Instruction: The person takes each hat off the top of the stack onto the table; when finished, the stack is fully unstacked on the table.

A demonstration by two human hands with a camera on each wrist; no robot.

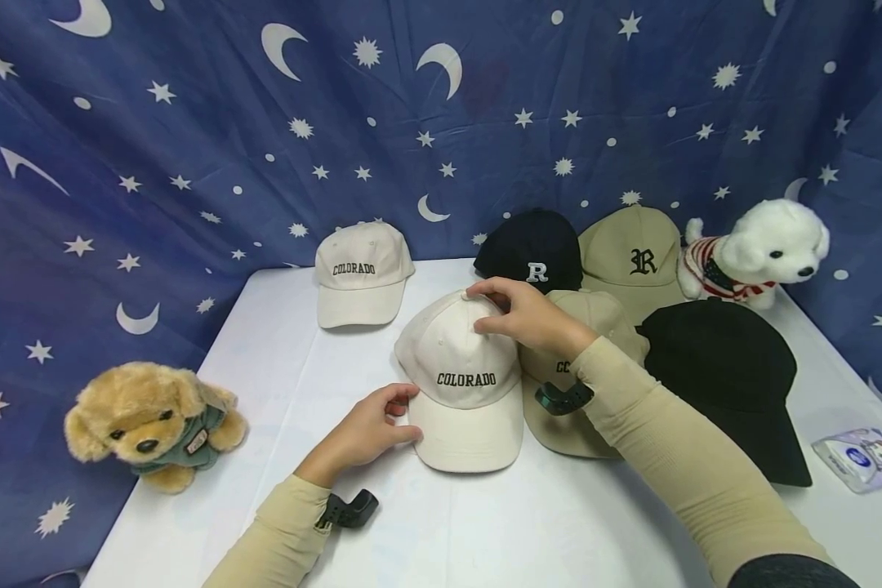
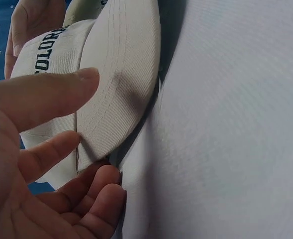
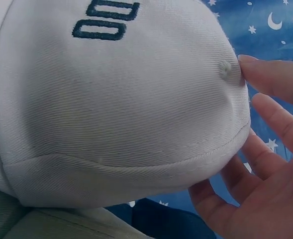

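A cream baseball cap (image 1: 466, 351) lettered COLORADO lies mid-table with its brim toward me. My left hand (image 1: 371, 429) is at the brim's left edge. In the left wrist view its thumb (image 2: 66, 92) extends over the brim (image 2: 121, 64) and casts a shadow there, while the other fingers are loosely bent beside the edge. On the crown's top is my right hand (image 1: 525, 314), its fingers spread. The right wrist view has the thumb (image 3: 270, 77) at the crown's edge near an eyelet; several fingertips are hidden behind the cap.
A beige cap (image 1: 584, 441) sits partly under my right forearm. Behind are a navy R cap (image 1: 525, 245), a khaki R cap (image 1: 628, 245) and another cream cap (image 1: 363, 273). A black cap (image 1: 728, 367), a packet (image 1: 860, 461), a white plush dog (image 1: 768, 245) and a tan one (image 1: 147, 416) flank these.
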